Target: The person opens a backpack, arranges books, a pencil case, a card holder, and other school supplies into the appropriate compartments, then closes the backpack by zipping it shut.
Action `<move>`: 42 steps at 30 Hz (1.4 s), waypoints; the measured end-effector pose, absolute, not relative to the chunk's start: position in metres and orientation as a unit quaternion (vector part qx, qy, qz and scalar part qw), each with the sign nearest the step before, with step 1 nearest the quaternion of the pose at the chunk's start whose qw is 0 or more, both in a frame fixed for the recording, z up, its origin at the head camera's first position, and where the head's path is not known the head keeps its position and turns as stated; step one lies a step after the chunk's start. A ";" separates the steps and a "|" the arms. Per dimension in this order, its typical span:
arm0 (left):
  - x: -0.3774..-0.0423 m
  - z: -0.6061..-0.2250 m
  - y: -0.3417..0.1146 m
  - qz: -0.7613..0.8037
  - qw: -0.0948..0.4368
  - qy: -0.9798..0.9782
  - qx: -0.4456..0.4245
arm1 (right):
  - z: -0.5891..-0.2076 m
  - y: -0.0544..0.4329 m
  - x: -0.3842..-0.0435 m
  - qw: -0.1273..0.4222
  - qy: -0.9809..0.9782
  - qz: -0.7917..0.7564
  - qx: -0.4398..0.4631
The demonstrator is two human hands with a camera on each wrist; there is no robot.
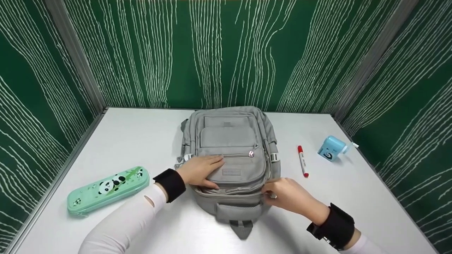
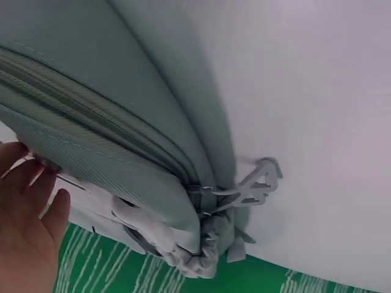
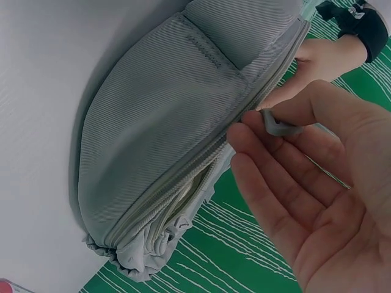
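Note:
A grey backpack [image 1: 229, 139] lies on the white table with its front pockets facing up. My left hand [image 1: 201, 170] rests on the lower front of it, fingers spread over the fabric. At the bag's lower right side, my right hand [image 1: 291, 195] pinches a grey zipper pull [image 3: 281, 127] between thumb and fingers. The zipper [image 3: 177, 174] runs along the bag's curved edge, and a stretch of it gapes in the right wrist view. In the left wrist view, the fingertips of that hand touch the bag near its zipper seam [image 2: 85, 116].
To the left lies a green panda pencil case [image 1: 107, 190]. Right of the bag are a red-capped marker [image 1: 302, 161] and a light blue panda pencil sharpener with a crank [image 1: 332, 148]. Green walls with white streaks [image 1: 226, 53] border the table [image 1: 141, 130].

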State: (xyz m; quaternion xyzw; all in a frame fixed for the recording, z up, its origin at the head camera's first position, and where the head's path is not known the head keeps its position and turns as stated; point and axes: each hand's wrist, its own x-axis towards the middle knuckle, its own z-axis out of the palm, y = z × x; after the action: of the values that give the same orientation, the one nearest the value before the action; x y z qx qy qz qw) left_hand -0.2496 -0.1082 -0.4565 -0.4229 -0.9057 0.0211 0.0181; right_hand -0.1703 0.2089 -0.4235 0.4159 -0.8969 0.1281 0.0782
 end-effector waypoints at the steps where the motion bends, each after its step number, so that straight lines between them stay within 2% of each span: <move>1: -0.250 -0.457 -0.108 0.021 0.017 -0.906 -0.423 | -0.424 0.209 -0.171 0.081 -0.896 0.128 0.418; 8: -0.244 -0.459 -0.100 0.049 0.065 -0.905 -0.419 | -0.424 0.210 -0.172 0.096 -0.896 0.121 0.415; 13: -0.240 -0.463 -0.094 0.058 0.067 -0.911 -0.404 | -0.424 0.209 -0.172 0.084 -0.902 0.118 0.407; 19: -0.239 -0.463 -0.079 0.056 0.073 -0.922 -0.376 | -0.422 0.211 -0.176 0.103 -0.905 0.097 0.401; 26: -0.234 -0.467 -0.053 0.080 0.087 -0.946 -0.303 | -0.424 0.213 -0.178 0.133 -0.903 0.089 0.398; 34: -0.234 -0.466 -0.024 0.101 0.124 -0.964 -0.212 | -0.421 0.210 -0.181 0.132 -0.906 0.094 0.392; 42: -0.235 -0.466 -0.035 0.084 0.112 -0.960 -0.242 | -0.425 0.207 -0.182 0.124 -0.905 0.097 0.396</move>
State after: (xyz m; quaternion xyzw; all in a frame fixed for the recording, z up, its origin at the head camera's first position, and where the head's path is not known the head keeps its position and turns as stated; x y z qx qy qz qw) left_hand -0.2353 -0.0349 -0.4661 -0.2416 -0.9602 0.0845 0.1123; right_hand -0.1815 0.2071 -0.4253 0.3962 -0.9046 0.0966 0.1245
